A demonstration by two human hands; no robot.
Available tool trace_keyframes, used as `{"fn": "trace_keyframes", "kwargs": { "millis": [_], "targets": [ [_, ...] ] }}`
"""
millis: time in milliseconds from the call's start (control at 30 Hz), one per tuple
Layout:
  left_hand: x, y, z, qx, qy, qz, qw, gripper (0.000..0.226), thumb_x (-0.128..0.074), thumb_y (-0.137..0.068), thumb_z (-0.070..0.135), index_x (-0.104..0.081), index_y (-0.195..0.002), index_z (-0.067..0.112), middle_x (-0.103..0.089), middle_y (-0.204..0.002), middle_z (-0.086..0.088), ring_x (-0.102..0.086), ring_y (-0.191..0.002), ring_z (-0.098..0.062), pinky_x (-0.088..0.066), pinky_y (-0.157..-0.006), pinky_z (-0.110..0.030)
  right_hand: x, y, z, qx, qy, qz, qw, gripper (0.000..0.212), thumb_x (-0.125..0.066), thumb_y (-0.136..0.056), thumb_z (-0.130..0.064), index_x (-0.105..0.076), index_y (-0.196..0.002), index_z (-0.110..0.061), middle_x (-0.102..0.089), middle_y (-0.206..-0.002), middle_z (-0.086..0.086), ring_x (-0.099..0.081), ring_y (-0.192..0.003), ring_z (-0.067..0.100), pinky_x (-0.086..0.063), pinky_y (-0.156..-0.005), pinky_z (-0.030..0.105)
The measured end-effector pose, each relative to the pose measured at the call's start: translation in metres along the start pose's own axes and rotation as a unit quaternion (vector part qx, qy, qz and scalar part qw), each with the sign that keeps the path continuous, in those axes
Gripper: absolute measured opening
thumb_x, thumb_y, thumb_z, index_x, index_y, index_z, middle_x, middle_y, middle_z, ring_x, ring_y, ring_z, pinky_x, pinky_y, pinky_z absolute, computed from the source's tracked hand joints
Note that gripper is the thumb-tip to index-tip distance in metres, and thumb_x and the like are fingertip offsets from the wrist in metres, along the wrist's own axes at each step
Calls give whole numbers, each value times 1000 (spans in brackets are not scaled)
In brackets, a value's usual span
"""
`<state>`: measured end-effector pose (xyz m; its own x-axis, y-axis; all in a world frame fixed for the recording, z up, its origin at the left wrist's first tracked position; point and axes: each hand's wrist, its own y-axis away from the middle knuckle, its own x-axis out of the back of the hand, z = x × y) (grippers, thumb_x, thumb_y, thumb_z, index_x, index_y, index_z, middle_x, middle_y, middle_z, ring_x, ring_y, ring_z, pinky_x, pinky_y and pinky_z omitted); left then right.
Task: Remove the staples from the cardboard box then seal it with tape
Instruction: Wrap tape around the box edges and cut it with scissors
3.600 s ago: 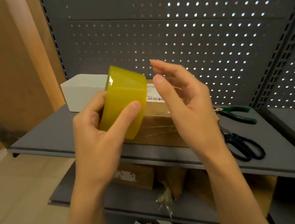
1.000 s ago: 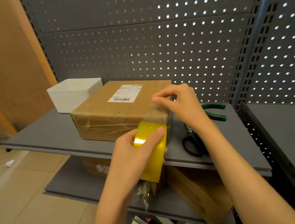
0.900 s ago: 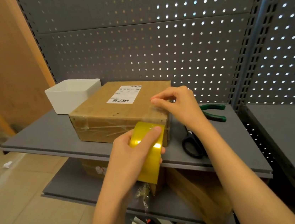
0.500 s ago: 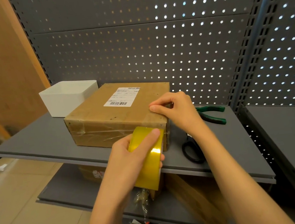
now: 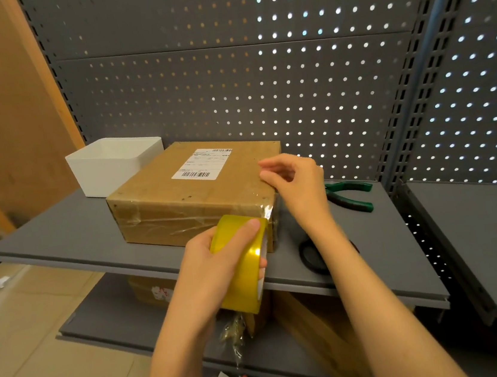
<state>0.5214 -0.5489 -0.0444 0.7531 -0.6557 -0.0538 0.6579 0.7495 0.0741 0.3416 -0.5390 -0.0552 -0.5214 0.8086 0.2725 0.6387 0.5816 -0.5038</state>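
Observation:
A brown cardboard box (image 5: pixel 179 196) with a white shipping label lies on the grey shelf (image 5: pixel 59 239). My left hand (image 5: pixel 216 264) grips a yellow roll of tape (image 5: pixel 244 267) just in front of the box's near right corner. A clear strip of tape runs from the roll up over that corner. My right hand (image 5: pixel 297 185) hovers over the box's right top edge with fingers curled, fingertips at the tape's end on the box top.
A white open bin (image 5: pixel 107 168) stands left of the box. Green-handled pliers (image 5: pixel 351 196) and black-handled scissors (image 5: pixel 312 255) lie on the shelf to the right, the scissors partly behind my right forearm. More cardboard boxes fill the lower shelf. A perforated grey panel backs the shelf.
The roll came down from in front of my face to the box's front right corner. In the last second my right fingers shifted slightly along the top edge at the tape's end.

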Motion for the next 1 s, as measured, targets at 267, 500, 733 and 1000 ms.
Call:
{"fn": "trace_keyframes", "kwargs": {
  "millis": [267, 500, 733, 1000],
  "targets": [
    [-2, 2, 3, 8, 20, 18, 1000, 20, -66, -80, 30, -67, -78, 10, -67, -54, -7, -61, -42, -12, -46, -40, -17, 5, 23, -29, 80, 75, -113, 988, 34, -42, -98, -32, -68, -109, -14, -70, -105, 0, -63, -102, 13, -48, -90, 35],
    [-5, 9, -1, -7, 24, 44, 999, 26, -65, -77, 37, -66, -85, 13, -68, -56, -8, -62, -42, -15, -47, -38, -19, 7, 40, -14, 47, 147, -270, 950, 49, -14, -102, -35, -32, -145, -19, -28, -152, -7, -14, -141, 2, -5, -118, 28],
    [-7, 9, -1, -6, 6, 79, 997, 21, -66, -81, 33, -65, -77, 12, -67, -51, -9, -64, -43, -15, -48, -38, -20, 4, 39, -10, 58, 149, -258, 953, 45, -16, -103, -24, -35, -143, -18, -34, -149, -3, -20, -139, 6, -5, -117, 29],
    [3, 13, -14, 12, -92, 115, 989, 37, -65, -76, 50, -64, -67, 14, -67, -52, -9, -63, -41, -13, -47, -39, -17, 3, 35, -10, 50, 131, -252, 958, 43, -19, -104, -23, -37, -141, -16, -37, -147, -2, -25, -137, 9, -9, -117, 36]
  ]
}}
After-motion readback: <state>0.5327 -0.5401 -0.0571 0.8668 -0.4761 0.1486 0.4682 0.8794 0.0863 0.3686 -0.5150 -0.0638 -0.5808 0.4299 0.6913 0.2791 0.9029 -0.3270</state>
